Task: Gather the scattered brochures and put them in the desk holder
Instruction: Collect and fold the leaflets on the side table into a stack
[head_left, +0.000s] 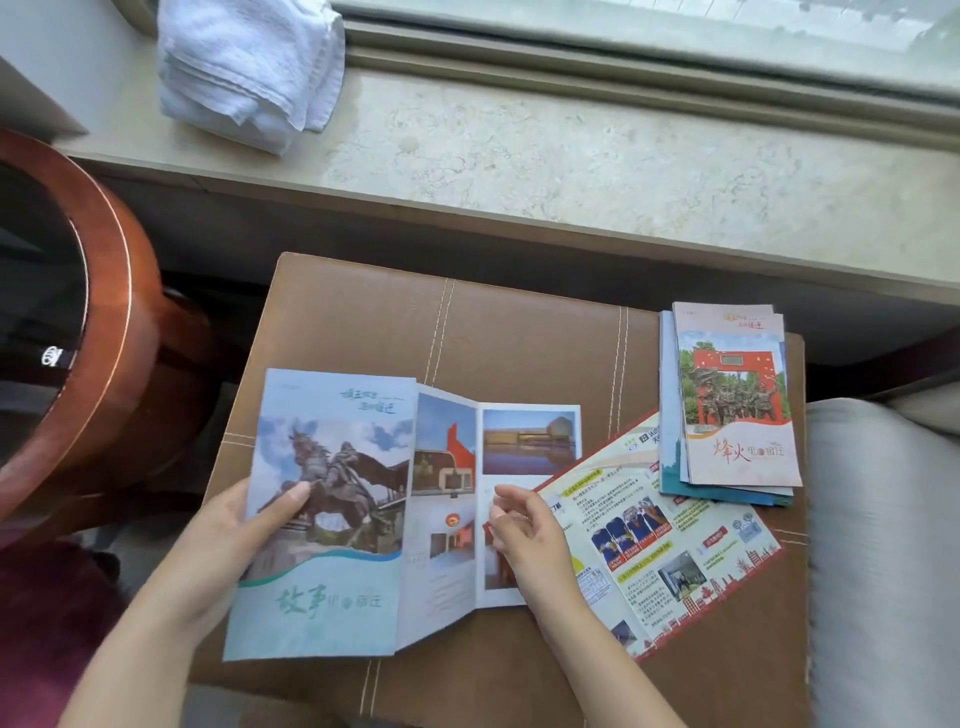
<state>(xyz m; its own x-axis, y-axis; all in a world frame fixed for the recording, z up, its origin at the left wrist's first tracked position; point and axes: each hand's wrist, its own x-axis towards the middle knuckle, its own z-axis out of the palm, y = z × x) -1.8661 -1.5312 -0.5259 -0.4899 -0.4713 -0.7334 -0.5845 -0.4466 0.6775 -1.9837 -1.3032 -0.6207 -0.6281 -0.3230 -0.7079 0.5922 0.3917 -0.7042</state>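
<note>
Left hand (228, 535) pinching the cover edge of the half-unfolded blue brochure (322, 514) on the brown stool (519, 332), right hand (524, 525) loosely curled over its inner panels, empty, yellow leaflet (670, 540) just beside, brochure stack (732, 400) farther right, white towel (249, 67) on the sill (571, 156).

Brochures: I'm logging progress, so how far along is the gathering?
Partly done: a stack of folded brochures sits at the brown stool's right edge. In hand: the left hand grips the unfolded blue brochure, the right hand over its panels. Left: the open leaflet; no holder visible.
</note>
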